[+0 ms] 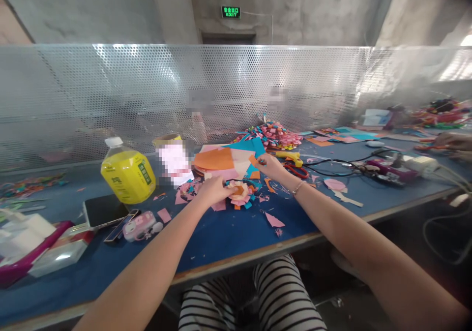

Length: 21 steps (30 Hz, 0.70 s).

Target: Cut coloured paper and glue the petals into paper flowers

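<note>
My left hand [215,191] is closed on a round, flower-like bundle [241,192] of cream, orange, pink and blue pieces, low over the blue table. To its right, my right hand [272,167] pinches a small orange piece [253,160] that looks like foam or felt. Behind both hands lie larger flat sheets, an orange one [216,160] over pink and a blue one [254,146]. A yellow-handled glue gun [289,158] and red-handled scissors [298,170] lie just right of my right hand. Pink scraps surround the bundle.
At left stand a bottle of yellow liquid [128,173], a phone [105,210] and a pink case [140,225]. A heap of coloured strips [276,135] rests against the perforated metal screen [317,90]. Cables and a purple device [393,170] lie at right, near another person's hand [452,141].
</note>
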{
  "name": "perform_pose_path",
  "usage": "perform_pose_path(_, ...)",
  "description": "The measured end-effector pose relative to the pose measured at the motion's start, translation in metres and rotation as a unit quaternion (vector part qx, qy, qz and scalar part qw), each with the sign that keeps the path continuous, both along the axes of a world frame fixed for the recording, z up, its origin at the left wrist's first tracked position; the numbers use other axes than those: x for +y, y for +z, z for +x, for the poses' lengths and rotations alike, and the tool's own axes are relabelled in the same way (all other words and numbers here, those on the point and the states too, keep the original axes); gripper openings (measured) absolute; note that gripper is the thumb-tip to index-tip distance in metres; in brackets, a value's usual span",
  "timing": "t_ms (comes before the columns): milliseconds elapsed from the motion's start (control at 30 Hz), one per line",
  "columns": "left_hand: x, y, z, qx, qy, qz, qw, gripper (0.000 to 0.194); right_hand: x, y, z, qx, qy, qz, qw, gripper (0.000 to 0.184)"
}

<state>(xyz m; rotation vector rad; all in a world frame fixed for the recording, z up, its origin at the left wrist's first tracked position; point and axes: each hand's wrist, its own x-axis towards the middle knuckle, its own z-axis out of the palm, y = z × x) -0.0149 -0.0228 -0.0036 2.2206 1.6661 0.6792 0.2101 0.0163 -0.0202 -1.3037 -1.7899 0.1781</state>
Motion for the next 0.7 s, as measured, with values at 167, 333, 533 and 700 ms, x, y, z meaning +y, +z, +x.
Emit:
perform_pose_path(167,0.004,-0.003,0.002,-0.232,-0.059,-0.033,0.97,0.031,0.0,0.0,-0.002,0.056,0.048,-0.021,0.997,0.014)
perform_pose_path(333,-0.001,0.006,0.005,-0.333,-0.108,-0.008,0.937,0.038,-0.013,0.009,-0.01,0.327,0.231,-0.108,0.91,0.023)
perform_pose_path(533,-0.007,0.018,0.007,-0.401,-0.138,0.012,0.906,0.05,-0.036,0.025,-0.011,0.429,0.369,-0.131,0.814,0.023)
perform_pose_path(700,-0.002,0.011,0.008,-0.465,-0.099,0.016,0.88,0.05,-0.041,0.022,-0.019,0.385,0.401,-0.224,0.801,0.023)
